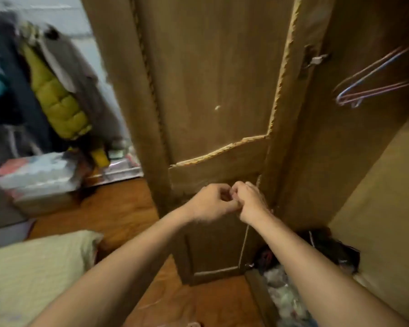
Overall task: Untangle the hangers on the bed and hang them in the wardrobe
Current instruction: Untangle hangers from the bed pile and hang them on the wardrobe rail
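Both hands, left and right, were curled together at frame centre; nothing held could be made out. Hangers were seen hung in the wardrobe, upper right. Any fumbled piece could be lost in the clutter below.

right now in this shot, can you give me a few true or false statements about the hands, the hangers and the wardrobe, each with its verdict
1. Wire hangers hang inside the wardrobe at upper right. True.
2. The left hand and the right hand are far apart. False: they meet, fingers curled, in front of the wardrobe door.
3. A hanger is plainly visible in the hands. False: nothing can be made out between the curled fingers.
4. A yellow-green puffy garment hangs at the left. True.
5. The wardrobe door's trim is intact. False: its edge strip looks chipped and broken.
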### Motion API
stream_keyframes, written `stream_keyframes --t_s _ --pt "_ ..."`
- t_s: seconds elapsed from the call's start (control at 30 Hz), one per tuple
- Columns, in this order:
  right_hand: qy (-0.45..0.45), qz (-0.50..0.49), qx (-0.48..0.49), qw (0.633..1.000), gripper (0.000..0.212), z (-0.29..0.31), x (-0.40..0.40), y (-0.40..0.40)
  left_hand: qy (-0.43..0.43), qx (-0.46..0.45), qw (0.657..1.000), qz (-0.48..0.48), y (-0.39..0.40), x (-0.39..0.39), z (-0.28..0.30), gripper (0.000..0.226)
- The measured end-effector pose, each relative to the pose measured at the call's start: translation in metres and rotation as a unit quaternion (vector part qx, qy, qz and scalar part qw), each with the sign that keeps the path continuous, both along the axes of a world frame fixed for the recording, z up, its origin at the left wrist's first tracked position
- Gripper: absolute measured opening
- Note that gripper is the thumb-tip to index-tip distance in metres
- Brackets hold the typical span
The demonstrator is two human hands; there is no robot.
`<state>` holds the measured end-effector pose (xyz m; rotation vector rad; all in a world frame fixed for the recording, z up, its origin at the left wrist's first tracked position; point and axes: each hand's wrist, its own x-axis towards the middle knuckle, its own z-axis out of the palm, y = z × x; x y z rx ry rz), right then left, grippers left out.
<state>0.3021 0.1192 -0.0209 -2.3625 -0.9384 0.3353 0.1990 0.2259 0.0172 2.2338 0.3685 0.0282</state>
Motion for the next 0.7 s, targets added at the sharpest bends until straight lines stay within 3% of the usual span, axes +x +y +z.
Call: stream_keyframes --t_s 0.07,0.13,0.23,0.33,0.4,0.57,0.7 --pt "0.061 0.075 0.007 0.995 0.022 -0.016 -0.062 0.035 0.017 0.012 0.997 0.075 0.018 -0.074 -0.02 0.025" --pt "0.03 0.169 -0.029 0.985 0.009 -0.029 -0.121 0.07 0.022 0.005 0.987 0.156 0.035 -0.144 -0.036 0.031" --pt "-0.023 0.35 -0.068 0.934 0.019 -0.045 -0.221 0.123 0.017 -0.03 0.959 0.281 0.054 -0.26 -0.06 0.038" --pt "-0.077 0.53 -0.069 0.842 0.031 -0.061 -0.332 0.166 -0.023 -0.065 0.915 0.398 0.057 -0.379 -0.081 0.028" --pt "-0.074 0.623 -0.055 0.777 0.027 -0.073 -0.416 0.191 -0.046 -0.077 0.869 0.487 0.057 -0.459 -0.1 0.02" --pt "-0.02 0.724 -0.086 0.684 0.023 -0.13 -0.589 0.224 -0.052 -0.139 0.778 0.61 0.055 -0.616 -0.158 0.021" --pt "0.031 0.734 -0.119 0.667 0.034 -0.179 -0.641 0.243 -0.047 -0.203 0.759 0.617 0.061 -0.669 -0.194 0.022"
